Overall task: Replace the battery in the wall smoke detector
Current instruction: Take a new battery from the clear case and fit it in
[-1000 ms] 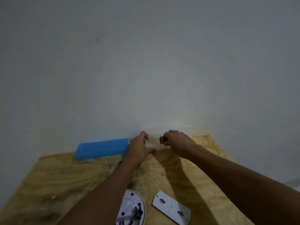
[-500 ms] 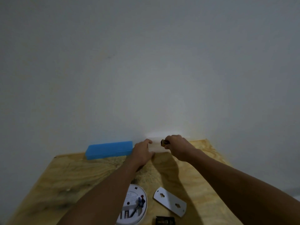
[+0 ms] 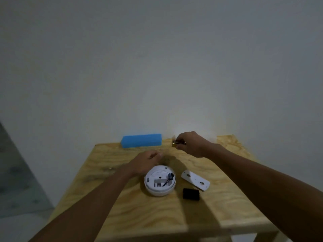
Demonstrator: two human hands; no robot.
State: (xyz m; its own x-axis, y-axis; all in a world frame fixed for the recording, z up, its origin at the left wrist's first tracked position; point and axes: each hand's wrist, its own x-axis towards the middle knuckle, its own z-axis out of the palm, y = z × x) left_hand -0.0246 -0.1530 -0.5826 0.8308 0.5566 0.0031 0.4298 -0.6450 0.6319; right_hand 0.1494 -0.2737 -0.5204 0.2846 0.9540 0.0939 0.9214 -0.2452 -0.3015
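Note:
The round white smoke detector (image 3: 160, 182) lies back side up in the middle of the wooden table (image 3: 132, 212), its battery bay open with a black clip and wires showing. My right hand (image 3: 191, 143) is held above the table's far edge and pinches a small gold and black battery (image 3: 176, 143). My left hand (image 3: 146, 162) hovers just behind the detector with fingers loosely curled and holds nothing. A black rectangular battery (image 3: 191, 194) lies to the right of the detector.
A white mounting plate (image 3: 195, 179) with two keyhole slots lies right of the detector. A blue rectangular box (image 3: 141, 140) sits against the white wall at the table's far edge. Grey floor shows on the left.
My left hand has pulled back from the wall to just behind the detector. My right hand has lifted the battery slightly away from the wall. The view has tilted down, showing more table.

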